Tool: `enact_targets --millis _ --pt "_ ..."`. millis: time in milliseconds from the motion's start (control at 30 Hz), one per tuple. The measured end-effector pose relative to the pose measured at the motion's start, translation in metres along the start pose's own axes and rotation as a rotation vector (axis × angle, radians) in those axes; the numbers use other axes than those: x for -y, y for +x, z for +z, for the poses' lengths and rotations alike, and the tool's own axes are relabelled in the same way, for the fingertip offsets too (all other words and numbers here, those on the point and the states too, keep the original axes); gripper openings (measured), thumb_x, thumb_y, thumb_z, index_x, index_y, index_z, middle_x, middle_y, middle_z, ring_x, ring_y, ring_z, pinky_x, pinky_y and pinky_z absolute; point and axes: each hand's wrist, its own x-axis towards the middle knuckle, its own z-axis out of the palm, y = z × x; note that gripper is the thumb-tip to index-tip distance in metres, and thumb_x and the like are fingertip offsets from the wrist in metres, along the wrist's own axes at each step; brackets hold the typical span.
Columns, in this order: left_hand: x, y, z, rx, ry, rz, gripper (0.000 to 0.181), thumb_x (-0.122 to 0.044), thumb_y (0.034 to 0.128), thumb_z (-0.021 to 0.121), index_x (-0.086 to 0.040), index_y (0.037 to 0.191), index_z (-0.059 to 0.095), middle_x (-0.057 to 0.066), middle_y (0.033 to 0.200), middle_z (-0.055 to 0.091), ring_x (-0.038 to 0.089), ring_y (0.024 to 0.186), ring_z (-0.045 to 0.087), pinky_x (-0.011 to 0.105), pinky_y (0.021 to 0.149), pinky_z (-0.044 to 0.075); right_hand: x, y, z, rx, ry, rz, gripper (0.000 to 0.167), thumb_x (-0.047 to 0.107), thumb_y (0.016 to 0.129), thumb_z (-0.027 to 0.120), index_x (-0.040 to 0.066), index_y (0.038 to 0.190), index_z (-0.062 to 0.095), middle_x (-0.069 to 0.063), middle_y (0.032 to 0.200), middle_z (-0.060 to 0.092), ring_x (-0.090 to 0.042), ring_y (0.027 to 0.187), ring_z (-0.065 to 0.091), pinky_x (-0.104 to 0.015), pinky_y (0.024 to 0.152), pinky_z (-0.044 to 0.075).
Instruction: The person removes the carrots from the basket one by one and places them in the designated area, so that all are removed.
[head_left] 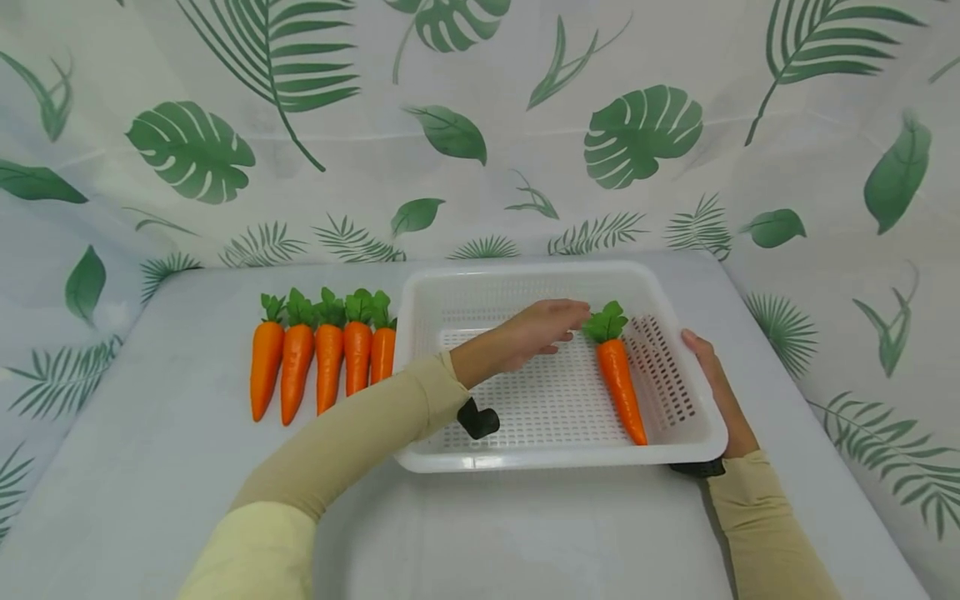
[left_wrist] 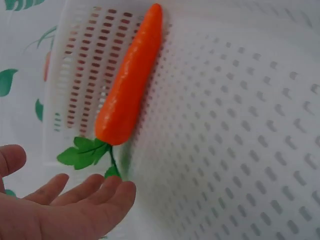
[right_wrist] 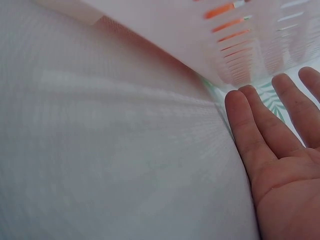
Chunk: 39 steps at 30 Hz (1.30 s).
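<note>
An orange carrot [head_left: 618, 385] with green leaves lies in the white perforated basket [head_left: 525, 461], along its right wall. Over the basket, my left hand [head_left: 528, 332] reaches across with fingers extended, its fingertips close to the leaves. In the left wrist view the same hand [left_wrist: 75, 212] has nothing in its grasp, and the carrot [left_wrist: 127, 82] lies beyond the fingertips. Outside the basket's right wall is my right hand [head_left: 722, 392], its thumb side near the rim. The right wrist view shows that hand [right_wrist: 285, 145] with straight fingers beside the slotted wall; whether they touch it I cannot tell.
Several more carrots [head_left: 327, 358] lie side by side on the table [head_left: 165, 450], left of the basket, leaves pointing away. My left forearm partly covers the nearer ends of some. A leaf-patterned cloth [head_left: 517, 158] hangs behind the table and along its sides.
</note>
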Motion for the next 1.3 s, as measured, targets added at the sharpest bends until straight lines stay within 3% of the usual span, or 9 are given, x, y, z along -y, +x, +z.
enact_targets --millis 100,200,833,1300 --pt "0.005 0.003 0.004 0.01 0.014 -0.015 0.054 -0.034 0.1126 0.055 -0.013 0.162 0.049 0.01 0.161 0.051 0.032 0.148 0.048 0.045 0.119 0.042 0.003 -0.006 0.001 0.047 -0.002 0.012 0.06 0.057 0.112 0.023 0.026 0.162 0.035 -0.007 0.135 0.051 -0.018 0.11 0.057 -0.033 0.086 0.057" --pt "0.009 0.006 0.007 0.018 0.03 -0.028 0.055 -0.034 0.1113 0.057 -0.014 0.162 0.049 0.008 0.161 0.052 0.031 0.146 0.05 0.044 0.117 0.044 0.005 -0.008 0.002 0.066 -0.007 0.02 0.064 0.06 0.112 0.023 0.026 0.167 0.029 -0.01 0.139 0.048 -0.019 0.113 0.057 -0.035 0.087 0.057" --pt "0.016 0.013 0.016 0.045 -0.026 -0.014 0.053 -0.027 0.1098 0.058 -0.011 0.16 0.052 0.008 0.157 0.055 0.028 0.137 0.057 0.04 0.111 0.051 0.008 0.003 0.005 0.076 0.0 0.029 0.06 0.06 0.112 0.026 0.027 0.161 0.034 -0.01 0.132 0.05 -0.019 0.108 0.058 -0.037 0.085 0.059" --pt "0.019 0.019 0.017 0.001 -0.044 0.0 0.055 -0.019 0.1036 0.07 -0.013 0.156 0.057 0.01 0.149 0.06 0.02 0.12 0.063 0.038 0.104 0.055 0.006 0.01 0.01 0.064 -0.031 0.031 0.061 0.062 0.111 0.027 0.027 0.161 0.033 -0.011 0.133 0.049 -0.02 0.108 0.058 -0.037 0.084 0.06"
